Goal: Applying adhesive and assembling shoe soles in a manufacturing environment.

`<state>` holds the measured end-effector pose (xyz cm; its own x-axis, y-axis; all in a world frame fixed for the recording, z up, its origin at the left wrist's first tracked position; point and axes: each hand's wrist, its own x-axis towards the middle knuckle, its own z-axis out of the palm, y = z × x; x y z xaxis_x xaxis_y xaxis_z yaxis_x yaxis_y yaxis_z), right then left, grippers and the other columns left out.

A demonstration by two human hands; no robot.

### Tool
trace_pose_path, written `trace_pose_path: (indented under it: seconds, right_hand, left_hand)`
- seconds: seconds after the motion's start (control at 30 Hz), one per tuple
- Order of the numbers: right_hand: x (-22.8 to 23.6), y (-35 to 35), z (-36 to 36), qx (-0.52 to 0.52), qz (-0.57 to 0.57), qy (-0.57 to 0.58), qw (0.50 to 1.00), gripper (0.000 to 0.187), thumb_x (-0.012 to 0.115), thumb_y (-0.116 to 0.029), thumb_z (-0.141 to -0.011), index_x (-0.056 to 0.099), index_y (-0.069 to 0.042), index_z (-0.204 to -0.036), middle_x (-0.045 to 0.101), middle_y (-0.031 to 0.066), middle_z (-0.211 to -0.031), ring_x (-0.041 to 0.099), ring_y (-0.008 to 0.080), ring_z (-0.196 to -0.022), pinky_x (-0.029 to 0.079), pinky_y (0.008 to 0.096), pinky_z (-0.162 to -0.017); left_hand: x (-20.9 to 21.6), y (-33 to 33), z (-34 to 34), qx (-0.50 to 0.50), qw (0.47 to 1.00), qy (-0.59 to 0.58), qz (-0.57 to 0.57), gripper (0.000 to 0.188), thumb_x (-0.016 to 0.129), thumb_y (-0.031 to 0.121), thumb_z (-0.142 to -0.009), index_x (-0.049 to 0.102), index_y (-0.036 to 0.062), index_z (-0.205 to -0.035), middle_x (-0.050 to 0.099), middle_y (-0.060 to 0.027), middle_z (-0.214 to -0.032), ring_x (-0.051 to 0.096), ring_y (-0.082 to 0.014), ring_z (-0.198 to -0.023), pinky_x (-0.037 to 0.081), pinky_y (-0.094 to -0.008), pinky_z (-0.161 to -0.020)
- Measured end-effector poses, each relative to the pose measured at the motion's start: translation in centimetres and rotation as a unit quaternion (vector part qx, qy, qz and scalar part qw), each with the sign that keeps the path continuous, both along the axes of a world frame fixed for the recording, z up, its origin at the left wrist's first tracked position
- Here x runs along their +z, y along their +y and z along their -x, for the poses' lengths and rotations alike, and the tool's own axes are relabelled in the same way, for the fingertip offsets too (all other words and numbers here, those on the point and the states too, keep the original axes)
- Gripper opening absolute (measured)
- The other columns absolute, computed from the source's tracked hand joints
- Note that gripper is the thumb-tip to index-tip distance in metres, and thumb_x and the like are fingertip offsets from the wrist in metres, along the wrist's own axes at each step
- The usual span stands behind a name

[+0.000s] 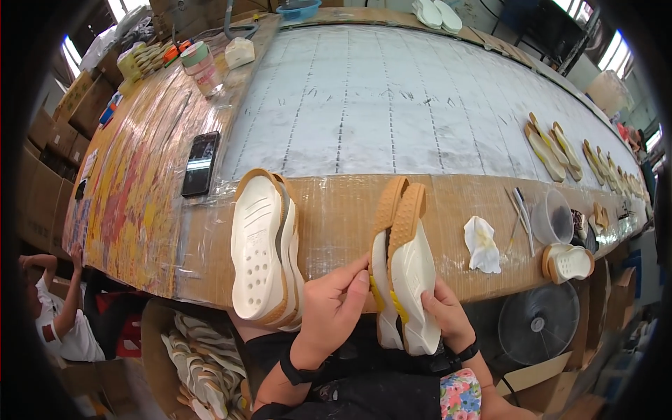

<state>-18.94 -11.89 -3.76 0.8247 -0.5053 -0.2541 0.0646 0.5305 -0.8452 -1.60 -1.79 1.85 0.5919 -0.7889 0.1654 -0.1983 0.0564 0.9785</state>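
Two shoe soles, white with tan toes and yellow patches on the sides, stand side by side over the table's near edge. My left hand point(332, 313) is closed, its thumb and forefinger pinched at the outer side of the left sole point(379, 260). Around the right sole point(414, 273) my right hand point(448, 316) is closed too, thumb on the white inner face and fingers hidden behind. Left of my hands, a stack of similar white and tan soles point(260, 245) leans at the table edge, the front one showing round holes.
A phone point(201, 164) lies on the cardboard-covered table point(329, 210). To the right are a stained white cloth point(481, 245), thin brushes point(523, 220), a clear plastic cup point(552, 217) and more soles point(553, 150). Below sit a box of soles point(203, 357) and a fan point(538, 323). Another person point(66, 308) is at left.
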Motion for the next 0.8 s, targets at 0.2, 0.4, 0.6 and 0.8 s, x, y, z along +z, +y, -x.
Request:
trace_pose_path:
  seconds: [0.2,0.4,0.6,0.8]
  right_hand:
    - [0.7,0.2,0.3,-0.012,-0.005,0.013,1.000,0.051,0.045,-0.016,-0.089,0.024,-0.002,-0.133,0.039,0.0054,-0.127,0.039,0.0124,-0.114,0.033,0.0274,-0.093]
    - [0.0,0.7,0.8,-0.041,-0.062,0.002,0.997,0.049,0.042,-0.012,-0.090,0.023,-0.001,-0.134,0.039,0.0064,-0.127,0.039,0.0130,-0.114,0.034,0.0276,-0.093]
    - [3.5,-1.0,-1.6,-0.076,0.007,-0.007,0.997,0.049,0.040,-0.007,-0.089,0.022,0.000,-0.133,0.038,0.0083,-0.128,0.039,0.0135,-0.114,0.034,0.0283,-0.094]
    - [4.3,-1.0,-2.3,-0.151,0.311,-0.030,0.938,0.076,0.066,-0.016,-0.073,0.022,0.001,-0.132,0.020,0.0197,-0.138,0.024,0.0253,-0.127,0.028,0.0344,-0.099]
  left_hand:
    - [0.1,-0.4,0.5,-0.007,0.998,0.070,0.007,0.025,0.053,0.007,-0.083,0.057,-0.0041,-0.105,0.064,-0.0104,-0.086,0.058,-0.0097,-0.075,0.046,-0.0214,-0.067]
    - [-0.5,-0.5,1.2,-0.018,0.999,0.023,-0.013,0.032,0.058,0.007,-0.081,0.054,-0.0042,-0.110,0.063,-0.0114,-0.092,0.059,-0.0122,-0.081,0.046,-0.0226,-0.071]
    - [-3.0,-2.7,3.2,-0.046,0.969,0.224,0.096,0.075,0.059,0.010,-0.080,0.011,-0.0005,-0.135,0.037,-0.0159,-0.129,0.044,-0.0172,-0.112,0.039,-0.0266,-0.089]
    - [-2.7,-4.6,1.4,-0.079,0.828,0.553,0.043,0.065,0.058,0.004,-0.074,0.024,0.0024,-0.129,0.045,-0.0128,-0.119,0.047,-0.0226,-0.109,0.039,-0.0356,-0.092]
